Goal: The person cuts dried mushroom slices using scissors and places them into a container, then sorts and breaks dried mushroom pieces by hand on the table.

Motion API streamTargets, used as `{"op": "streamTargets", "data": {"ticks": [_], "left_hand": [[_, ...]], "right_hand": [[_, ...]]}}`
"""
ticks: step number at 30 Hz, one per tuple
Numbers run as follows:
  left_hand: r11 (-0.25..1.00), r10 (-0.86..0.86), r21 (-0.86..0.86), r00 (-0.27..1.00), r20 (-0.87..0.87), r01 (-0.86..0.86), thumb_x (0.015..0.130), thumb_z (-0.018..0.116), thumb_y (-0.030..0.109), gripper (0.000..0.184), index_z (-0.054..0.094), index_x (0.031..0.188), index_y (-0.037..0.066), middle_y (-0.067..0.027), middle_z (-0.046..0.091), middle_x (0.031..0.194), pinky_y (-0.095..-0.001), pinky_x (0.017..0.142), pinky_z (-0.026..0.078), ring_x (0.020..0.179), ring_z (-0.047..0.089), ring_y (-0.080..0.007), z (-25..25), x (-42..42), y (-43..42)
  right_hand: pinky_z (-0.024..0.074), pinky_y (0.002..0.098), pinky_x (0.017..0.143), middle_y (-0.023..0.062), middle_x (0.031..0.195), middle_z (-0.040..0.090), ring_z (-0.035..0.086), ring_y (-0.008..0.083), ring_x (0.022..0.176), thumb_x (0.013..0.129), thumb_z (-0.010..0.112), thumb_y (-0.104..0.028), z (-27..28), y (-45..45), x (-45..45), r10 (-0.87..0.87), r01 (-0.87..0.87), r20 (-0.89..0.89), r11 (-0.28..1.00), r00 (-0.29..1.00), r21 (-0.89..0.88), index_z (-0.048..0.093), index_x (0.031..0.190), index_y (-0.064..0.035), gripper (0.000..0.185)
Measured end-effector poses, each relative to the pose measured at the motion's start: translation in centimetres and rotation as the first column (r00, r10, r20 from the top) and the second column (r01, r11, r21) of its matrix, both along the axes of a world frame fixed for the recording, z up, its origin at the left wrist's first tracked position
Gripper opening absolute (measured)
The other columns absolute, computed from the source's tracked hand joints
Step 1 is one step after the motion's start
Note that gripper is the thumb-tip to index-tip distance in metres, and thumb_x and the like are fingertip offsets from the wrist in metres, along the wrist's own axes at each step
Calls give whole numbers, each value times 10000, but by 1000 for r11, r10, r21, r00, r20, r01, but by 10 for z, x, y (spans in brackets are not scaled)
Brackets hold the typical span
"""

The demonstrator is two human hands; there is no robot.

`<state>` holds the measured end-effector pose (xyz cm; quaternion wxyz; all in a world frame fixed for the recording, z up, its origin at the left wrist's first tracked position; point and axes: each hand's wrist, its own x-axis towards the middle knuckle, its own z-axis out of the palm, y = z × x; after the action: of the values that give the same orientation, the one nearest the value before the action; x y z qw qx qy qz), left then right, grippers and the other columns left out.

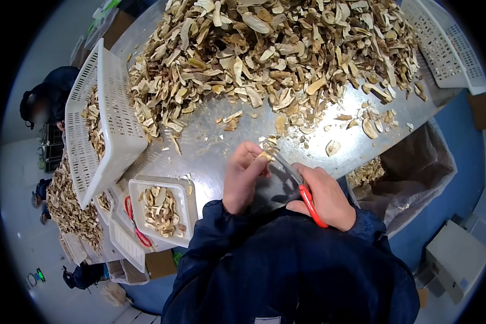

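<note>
Head view: the left hand (242, 177) pinches a tan, irregular slice (265, 156) while the right hand (327, 198) wraps around red-handled metal scissors (306, 196).

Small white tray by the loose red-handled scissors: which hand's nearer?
Left. The left hand is to the right of the small white tray in the picture, not touching it; the right hand, holding scissors, is farther right.
</note>
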<state>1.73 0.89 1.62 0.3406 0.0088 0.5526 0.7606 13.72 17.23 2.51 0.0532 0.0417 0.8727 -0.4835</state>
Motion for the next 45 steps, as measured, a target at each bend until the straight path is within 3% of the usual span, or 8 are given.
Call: {"op": "streamTargets", "data": {"ticks": [13,20,24,26,31,33,37,45], "left_hand": [[982,-183,-29,980,81,186,862,547,82,92,491,925,48,-15,536,725,-225,575,427,609,517,-99,-16,-7,-17],[955,129,218,947,295,-199,872,478,107,62,491,875,47,-64,486,853,-246,659,399,745,469,-136,-50,-42,-64],[965,237,99,968,81,-244,870,558,110,78,552,831,42,-44,538,825,-257,686,421,768,501,-125,-61,-70,-61],[915,67,-351,931,-359,-201,808,613,95,91,572,854,27,-43,550,821,-279,690,429,769,518,-139,-65,-77,-49],[575,-482,-620,391,-784,-534,767,671,82,164,616,887,-14,2,569,773,-256,604,424,645,500,-117,-82,-82,-32],[674,-345,-686,704,-621,-275,792,648,108,152,610,894,1,-7,563,780,-265,618,425,672,503,-125,-78,-82,-38],[969,39,224,963,266,-101,856,569,169,167,583,955,36,-29,550,811,-268,634,418,719,503,-139,-60,-88,-62],[935,7,346,980,199,-77,915,523,198,153,547,990,66,-11,507,854,-203,591,375,745,474,-100,-72,-101,-62]], "right_hand": [[446,393,548,159,641,562,570,353,589,747,731,-307,-20,-10,5,-51,52,12,997,999,-61,528,1092,-23,491],[450,281,519,52,571,473,526,134,518,842,574,-216,-64,3,0,-333,319,107,687,937,-653,523,1171,3,399],[438,235,521,6,587,464,483,98,528,881,449,-239,-76,0,-2,-374,259,48,540,926,-800,486,1200,29,418],[430,231,518,7,586,462,480,94,530,882,449,-248,-78,1,-1,-361,241,28,561,932,-792,485,1199,26,421],[423,232,521,3,584,462,475,90,528,879,456,-249,-78,2,0,-352,229,12,582,936,-780,494,1183,26,412],[422,230,522,3,587,468,472,88,525,877,459,-243,-79,2,1,-356,234,17,577,934,-783,496,1179,27,407],[415,226,522,4,591,474,469,85,527,877,461,-232,-76,4,-1,-344,226,18,577,939,-785,500,1173,29,397],[406,222,534,10,605,488,477,84,549,870,450,-195,-75,6,0,-334,227,34,559,942,-798,487,1179,38,389]]}}
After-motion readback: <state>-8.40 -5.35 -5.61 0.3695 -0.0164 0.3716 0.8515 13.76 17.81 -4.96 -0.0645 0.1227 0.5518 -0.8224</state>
